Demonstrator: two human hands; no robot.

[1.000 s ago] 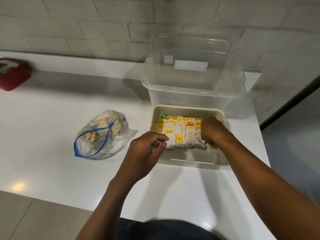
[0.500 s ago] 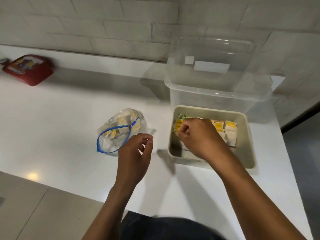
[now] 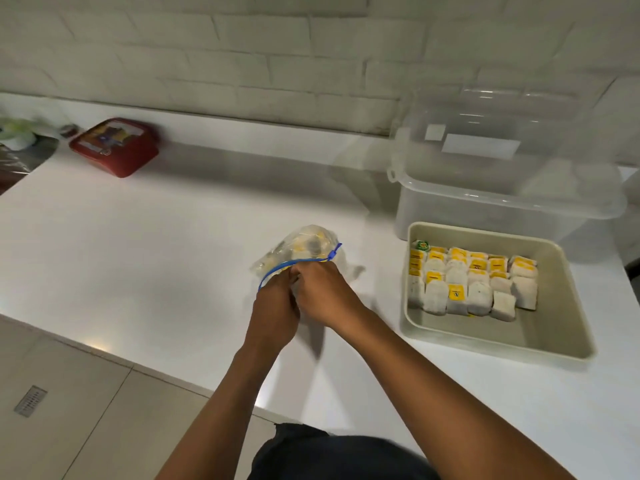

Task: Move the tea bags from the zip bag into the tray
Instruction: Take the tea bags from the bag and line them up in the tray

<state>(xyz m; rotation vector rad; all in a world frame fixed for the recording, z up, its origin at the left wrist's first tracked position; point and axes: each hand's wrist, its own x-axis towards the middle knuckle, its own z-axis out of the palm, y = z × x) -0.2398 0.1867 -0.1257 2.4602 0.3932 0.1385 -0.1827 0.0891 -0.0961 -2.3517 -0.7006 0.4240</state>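
Red box (image 3: 116, 146) at the bench's back-left corner, unused. Mid-bench, zip bag (image 3: 300, 252) lies mouth toward the person; left hand (image 3: 275, 308) pinches its blue rim, likely to hold it open, while right hand (image 3: 320, 296) reaches in, fingers curled, grasp hidden. Tea bags (image 3: 472, 282) sit in rows in the tray (image 3: 550, 337) at right edge; clear tub (image 3: 502, 188) behind.
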